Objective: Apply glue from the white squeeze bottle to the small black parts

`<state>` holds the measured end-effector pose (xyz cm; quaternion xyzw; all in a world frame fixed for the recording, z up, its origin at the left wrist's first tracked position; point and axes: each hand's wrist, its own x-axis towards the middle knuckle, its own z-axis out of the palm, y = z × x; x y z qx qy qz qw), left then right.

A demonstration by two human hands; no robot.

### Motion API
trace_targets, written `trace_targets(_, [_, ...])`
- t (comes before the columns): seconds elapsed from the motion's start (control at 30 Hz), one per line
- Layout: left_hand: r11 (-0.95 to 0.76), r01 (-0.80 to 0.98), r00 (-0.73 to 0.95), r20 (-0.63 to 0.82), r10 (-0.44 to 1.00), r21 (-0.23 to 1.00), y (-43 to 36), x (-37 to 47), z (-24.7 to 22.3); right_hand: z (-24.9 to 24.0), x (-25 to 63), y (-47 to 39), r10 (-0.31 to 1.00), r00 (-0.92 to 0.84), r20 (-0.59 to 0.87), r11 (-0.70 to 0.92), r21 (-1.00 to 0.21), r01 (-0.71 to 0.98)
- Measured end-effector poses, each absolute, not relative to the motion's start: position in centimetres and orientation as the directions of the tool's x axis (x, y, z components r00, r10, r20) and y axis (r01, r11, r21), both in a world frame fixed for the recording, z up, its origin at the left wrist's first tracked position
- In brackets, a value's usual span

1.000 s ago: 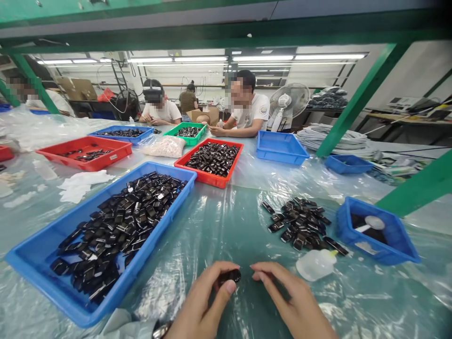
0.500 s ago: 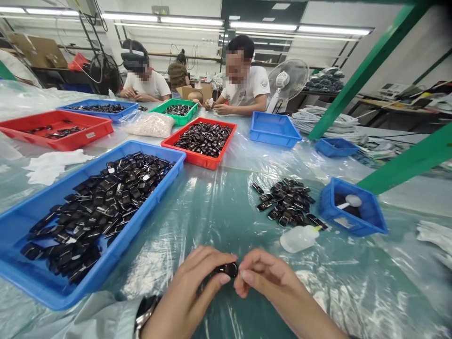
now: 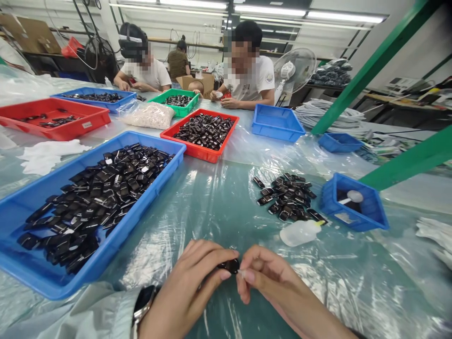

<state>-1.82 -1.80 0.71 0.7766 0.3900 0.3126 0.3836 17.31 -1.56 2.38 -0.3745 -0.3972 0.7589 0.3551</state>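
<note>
Near the bottom centre, my left hand (image 3: 197,278) pinches a small glossy black piece (image 3: 230,266) between thumb and fingers. My right hand (image 3: 266,275) is closed at the right end of that piece, its thumb and index fingertip pressed round a tiny pale thing too small to name. Beyond my right hand a translucent bottle with a yellow tip (image 3: 300,233) lies on its side. A loose pile of black pieces (image 3: 287,195) rests behind the bottle. To the left, a large blue tray (image 3: 141,214) holds many similar black pieces.
A red tray (image 3: 201,153) of black pieces stands ahead, and a blue bin with a scoop (image 3: 363,221) at the right. Further back are a green tray (image 3: 183,110), a bag of pale bits (image 3: 150,116) and an upright green post (image 3: 370,61). Two people sit across the table.
The view has tilted slightly downward. Both hands keep their places round the black piece, with the right fingertips still at its end. Across the table, the people's hands have shifted a little.
</note>
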Motion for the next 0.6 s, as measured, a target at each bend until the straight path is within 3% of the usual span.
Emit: trace_targets(0.6, [-0.477,0.346,0.524,0.256,0.812,0.808,-2.03,-1.88,0.66,1.97,17.52,-1.68,0.827,-0.465,-0.315,-0.464,-0.85,-0.249])
